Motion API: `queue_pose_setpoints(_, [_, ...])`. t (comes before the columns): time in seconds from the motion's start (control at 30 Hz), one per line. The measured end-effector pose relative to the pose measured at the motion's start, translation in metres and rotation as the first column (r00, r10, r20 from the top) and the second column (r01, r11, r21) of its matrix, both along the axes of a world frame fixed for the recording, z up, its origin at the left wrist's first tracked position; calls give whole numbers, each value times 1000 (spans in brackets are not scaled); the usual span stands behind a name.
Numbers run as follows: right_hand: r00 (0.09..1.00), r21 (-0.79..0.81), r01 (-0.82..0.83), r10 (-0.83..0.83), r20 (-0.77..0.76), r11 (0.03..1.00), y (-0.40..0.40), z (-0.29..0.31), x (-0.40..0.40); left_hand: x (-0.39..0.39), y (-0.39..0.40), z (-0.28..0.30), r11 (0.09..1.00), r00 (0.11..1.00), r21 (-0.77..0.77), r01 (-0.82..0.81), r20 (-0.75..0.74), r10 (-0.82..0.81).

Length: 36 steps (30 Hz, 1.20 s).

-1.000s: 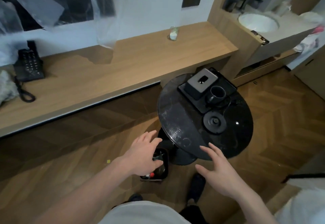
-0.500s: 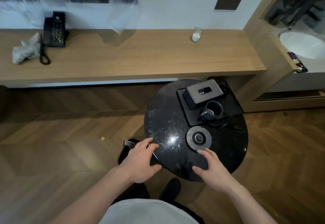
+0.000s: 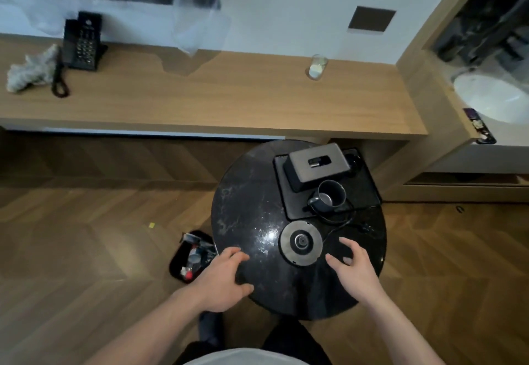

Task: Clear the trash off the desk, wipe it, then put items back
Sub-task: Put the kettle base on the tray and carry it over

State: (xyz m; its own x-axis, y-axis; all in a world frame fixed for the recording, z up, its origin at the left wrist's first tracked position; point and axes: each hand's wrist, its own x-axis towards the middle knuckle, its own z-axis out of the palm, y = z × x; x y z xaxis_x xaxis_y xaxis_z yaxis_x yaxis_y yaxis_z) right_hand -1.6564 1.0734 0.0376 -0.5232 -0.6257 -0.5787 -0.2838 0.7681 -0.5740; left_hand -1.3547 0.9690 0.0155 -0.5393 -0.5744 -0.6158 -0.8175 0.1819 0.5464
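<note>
Now wooden table (image 3: 217, 101) largely cleared: phone (image 3: 83, 42), crumpled cloth (image 3: 30, 71), glass (image 3: 317, 67) remain. Tray (image 3: 369, 187), tissue box (image 3: 316, 167), mug (image 3: 329, 197), kettle base (image 3: 300, 241) wait on round side table (image 3: 246, 210). Left hand (image 3: 223, 277), right hand (image 3: 353, 268) empty, fingers spread, above its near edge. Wiping, replacing likely ahead.

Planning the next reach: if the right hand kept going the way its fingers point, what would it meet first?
Likely the round grey kettle base: the right hand points up-left over the round black marble table, fingers relaxed. Its height above the table is unclear, so it might pass over.
</note>
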Motion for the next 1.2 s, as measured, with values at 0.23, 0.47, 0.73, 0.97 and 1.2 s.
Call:
queue_pose_setpoints(0.23, [986, 97, 167, -165, -34, 981, -63, -62, -110, -68, 0, -27, 960, 968, 129, -249, 75, 240])
queue_pose_setpoints(0.47, [905, 190, 344, -379, 193, 919, -115, -80, -137, -127, 14, -45, 886, 901, 169, -432, 45, 431])
queue_pose_setpoints(0.73, [675, 96, 578, -541, 502, 810, -123, -76, -150, -164, 34, -64, 824, 849, 205, -528, 136, 510])
queue_pose_setpoints(0.97, [840, -235, 329, -170, 515, 915, -104, -42, -145, -199, 27, -72, 765, 785, 174, -620, 132, 605])
queue_pose_setpoints(1.2, [875, -419, 79, 138, 464, 905, -96, -10, -139, -206, 23, -72, 729, 745, 152, -667, 103, 659])
